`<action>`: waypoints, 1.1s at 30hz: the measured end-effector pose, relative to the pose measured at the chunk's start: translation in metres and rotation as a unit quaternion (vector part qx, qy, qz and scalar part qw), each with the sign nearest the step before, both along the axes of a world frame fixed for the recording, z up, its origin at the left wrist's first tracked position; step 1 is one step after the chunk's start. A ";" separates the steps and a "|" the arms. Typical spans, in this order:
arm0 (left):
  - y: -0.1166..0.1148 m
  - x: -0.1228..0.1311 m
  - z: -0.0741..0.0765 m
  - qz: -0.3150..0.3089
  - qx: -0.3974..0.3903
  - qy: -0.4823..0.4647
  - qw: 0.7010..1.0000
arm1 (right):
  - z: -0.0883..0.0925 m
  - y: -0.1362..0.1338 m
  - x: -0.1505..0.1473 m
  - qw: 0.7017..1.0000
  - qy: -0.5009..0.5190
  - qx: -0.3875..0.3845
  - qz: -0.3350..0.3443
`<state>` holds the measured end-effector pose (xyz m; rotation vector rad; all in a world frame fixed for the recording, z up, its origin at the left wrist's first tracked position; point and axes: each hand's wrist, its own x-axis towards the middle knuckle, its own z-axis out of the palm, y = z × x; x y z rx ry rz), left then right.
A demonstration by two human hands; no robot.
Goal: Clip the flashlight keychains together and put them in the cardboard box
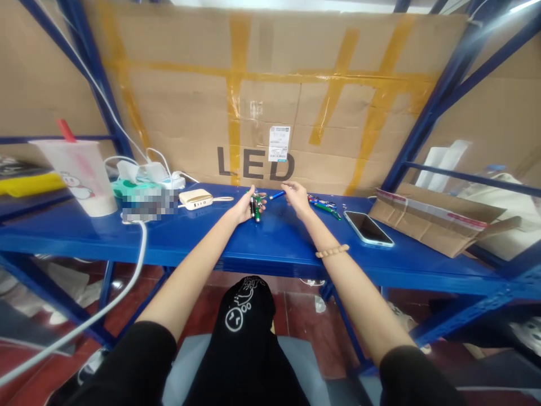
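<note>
Green-and-black pen parts (256,210), at least two, exact count hidden by fingers, clutched in the left hand (244,206), its fingers curled shut around them just above the blue steel shelf (177,242). Ranged along that shelf from the far left: one translucent plastic cup (76,177) with one red straw (66,130), one pixel-blurred packet (147,204), and one gold power bank (195,198), all left of the left hand. Between the hands, one blue pen (277,195) placed flat. Right hand (297,198) held nearly open, fingers loosely spread, nothing visibly gripped, just beside that pen. Farther right, one small heap of pens (322,202), too jumbled to count, one green pen (327,211) at its edge, then one smartphone (367,228) set face up and one opened cardboard box (435,221).
</note>
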<state>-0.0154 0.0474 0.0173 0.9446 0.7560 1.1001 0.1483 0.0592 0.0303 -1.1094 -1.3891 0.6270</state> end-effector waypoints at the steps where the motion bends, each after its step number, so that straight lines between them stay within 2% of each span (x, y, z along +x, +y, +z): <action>1: 0.000 0.000 0.000 0.001 0.000 0.000 1.000 | 0.000 -0.002 0.002 1.000 -0.004 0.004 0.020; 5: -0.002 0.000 0.000 -0.001 0.011 0.013 1.000 | 0.000 -0.007 0.000 0.992 -0.066 0.030 0.101; 9: -0.003 0.002 -0.001 0.006 0.020 0.034 0.999 | -0.003 -0.007 -0.004 0.982 -0.123 0.047 0.139; 16: -0.001 0.009 -0.003 0.070 0.042 0.111 0.990 | -0.006 -0.005 -0.002 0.988 -0.113 0.005 0.109; 19: -0.003 0.010 -0.002 0.070 0.039 0.120 0.989 | -0.005 -0.008 -0.003 0.986 -0.127 -0.009 0.106; 23: -0.004 0.011 0.000 0.070 0.014 0.106 0.992 | -0.004 -0.014 -0.005 0.978 -0.158 -0.023 0.135; 26: -0.004 0.010 0.001 0.048 0.009 0.059 0.997 | -0.004 -0.016 -0.005 0.981 -0.131 -0.019 0.141; 30: -0.006 0.008 0.003 0.035 -0.005 0.020 0.999 | -0.003 -0.015 -0.004 0.993 -0.051 0.004 0.107; 33: -0.010 0.009 0.006 0.018 -0.011 0.011 1.000 | 0.001 -0.015 -0.005 0.991 0.005 -0.003 0.132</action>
